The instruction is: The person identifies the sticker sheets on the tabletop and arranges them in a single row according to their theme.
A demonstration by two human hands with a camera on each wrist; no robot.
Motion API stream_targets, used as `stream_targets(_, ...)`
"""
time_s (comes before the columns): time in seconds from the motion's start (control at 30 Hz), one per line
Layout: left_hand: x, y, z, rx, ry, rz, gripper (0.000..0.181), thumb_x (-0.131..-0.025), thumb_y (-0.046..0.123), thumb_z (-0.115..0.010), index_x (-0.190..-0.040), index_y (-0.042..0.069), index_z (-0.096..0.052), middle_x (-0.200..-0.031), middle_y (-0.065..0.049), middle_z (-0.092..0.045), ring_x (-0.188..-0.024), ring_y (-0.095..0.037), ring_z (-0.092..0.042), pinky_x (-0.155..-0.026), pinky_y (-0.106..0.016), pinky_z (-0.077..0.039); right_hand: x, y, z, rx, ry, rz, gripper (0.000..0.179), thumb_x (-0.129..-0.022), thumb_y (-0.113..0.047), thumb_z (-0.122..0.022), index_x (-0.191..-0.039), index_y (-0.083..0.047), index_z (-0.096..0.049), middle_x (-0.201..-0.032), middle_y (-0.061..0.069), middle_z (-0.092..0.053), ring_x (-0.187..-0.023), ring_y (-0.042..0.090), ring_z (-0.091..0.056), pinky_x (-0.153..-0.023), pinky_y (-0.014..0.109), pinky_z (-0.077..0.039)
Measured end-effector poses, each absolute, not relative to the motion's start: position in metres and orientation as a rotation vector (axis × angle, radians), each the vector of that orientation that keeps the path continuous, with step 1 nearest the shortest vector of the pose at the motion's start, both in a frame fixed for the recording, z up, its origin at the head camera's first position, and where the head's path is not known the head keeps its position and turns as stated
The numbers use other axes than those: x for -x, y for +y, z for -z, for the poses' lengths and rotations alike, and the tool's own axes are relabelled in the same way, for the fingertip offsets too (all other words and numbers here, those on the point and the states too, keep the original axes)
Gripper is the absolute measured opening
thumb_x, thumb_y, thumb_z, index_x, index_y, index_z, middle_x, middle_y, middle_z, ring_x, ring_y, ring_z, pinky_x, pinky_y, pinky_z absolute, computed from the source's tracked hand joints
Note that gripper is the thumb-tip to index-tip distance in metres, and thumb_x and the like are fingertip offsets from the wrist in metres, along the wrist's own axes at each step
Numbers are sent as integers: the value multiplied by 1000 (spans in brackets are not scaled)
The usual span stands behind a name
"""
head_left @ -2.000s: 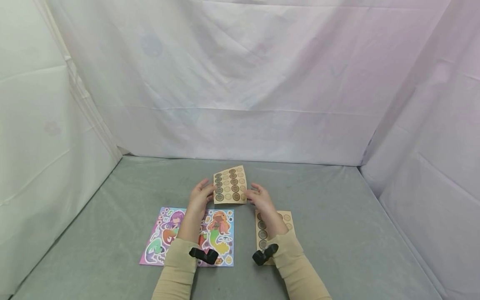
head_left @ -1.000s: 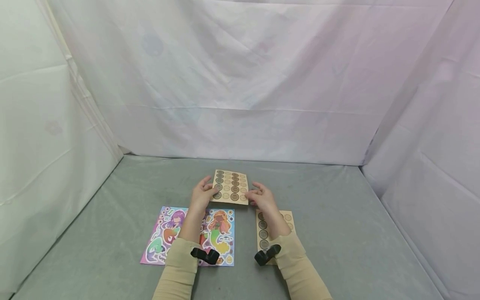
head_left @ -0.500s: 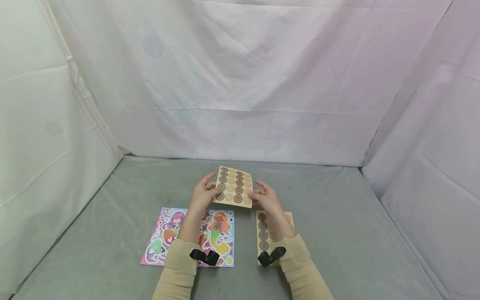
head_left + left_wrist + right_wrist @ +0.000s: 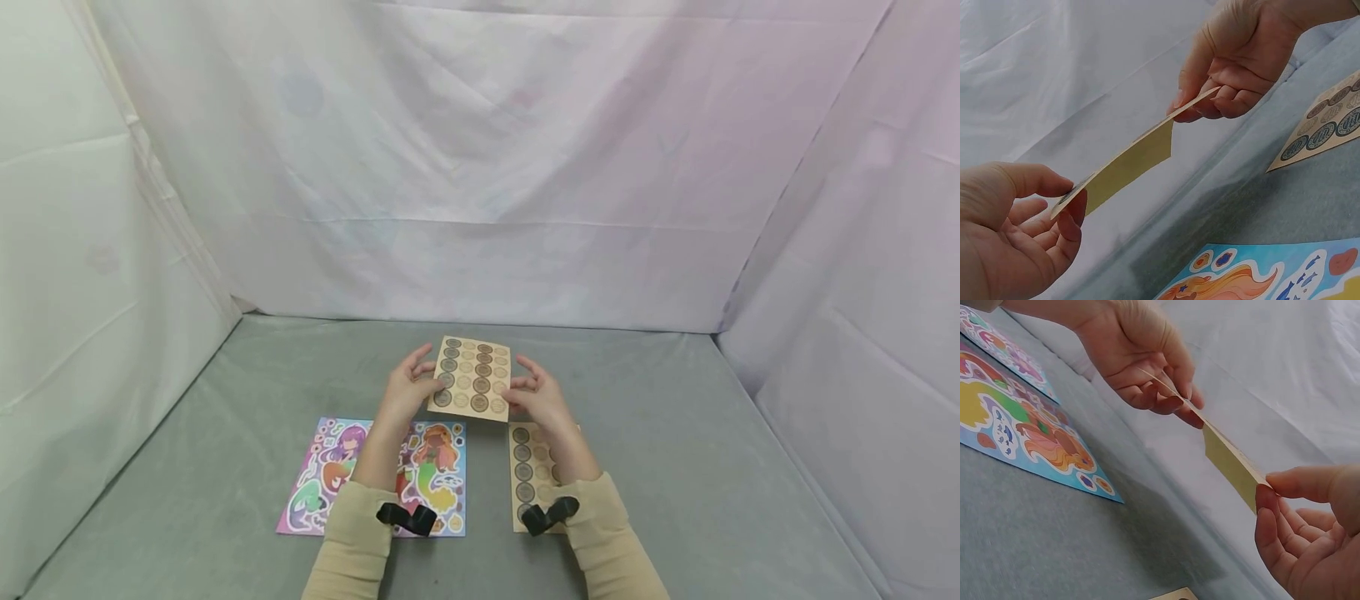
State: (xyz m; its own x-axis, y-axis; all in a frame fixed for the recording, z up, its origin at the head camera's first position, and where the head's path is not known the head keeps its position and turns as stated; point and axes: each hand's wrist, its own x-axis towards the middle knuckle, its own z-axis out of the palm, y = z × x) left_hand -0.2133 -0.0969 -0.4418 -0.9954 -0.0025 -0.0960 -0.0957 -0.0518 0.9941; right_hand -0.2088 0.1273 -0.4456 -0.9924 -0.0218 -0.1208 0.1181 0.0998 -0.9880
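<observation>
A tan sticker sheet [image 4: 472,377] with columns of round seal prints is held up off the table between both hands. My left hand [image 4: 407,392] pinches its left edge between thumb and fingers. At the opposite edge my right hand [image 4: 542,397] pinches it the same way. Both wrist views catch the raised sheet [image 4: 1129,150] nearly edge-on, slightly bowed, its plain yellowish back [image 4: 1230,467] facing down. Below my right forearm lies a second tan sticker sheet [image 4: 523,472], partly covered. Colourful mermaid sticker sheets [image 4: 442,475] lie under my left forearm.
The grey cloth-covered table [image 4: 675,467] runs back to a white fabric curtain [image 4: 480,275]. More white fabric hangs on the left side [image 4: 90,275] and the right side [image 4: 862,333]. Black wrist mounts [image 4: 407,518] sit on both sleeves.
The held sheet has shifted to the right over the last two seconds, with the right hand moving right too. Its upper edge, bent earlier, now looks flatter. The sheets on the table stay put.
</observation>
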Motion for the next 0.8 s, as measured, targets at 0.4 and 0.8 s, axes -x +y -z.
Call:
stream_targets(0.4,213,-95,441,87,2149,-2209,69,-82,-5,-65,-145,9,-40,-125,-13,-56,-83,-20,-65,-78,-34,-53,205,137,441,-30,2344,1935,79,-79,3,-69,-148,-13,-35,-99,9,-65,-77,20,-66,-73,38,-56)
stream_targets(0.8,211,-87,437,39,2082,-2248,71,-79,-11,-62,-144,5,-40,-123,-16,-56,-76,-17,-65,-76,-37,-55,201,149,431,44,2394,1864,77,-81,-1,-70,-148,-16,-35,-97,9,-65,-77,21,-65,-71,37,-53)
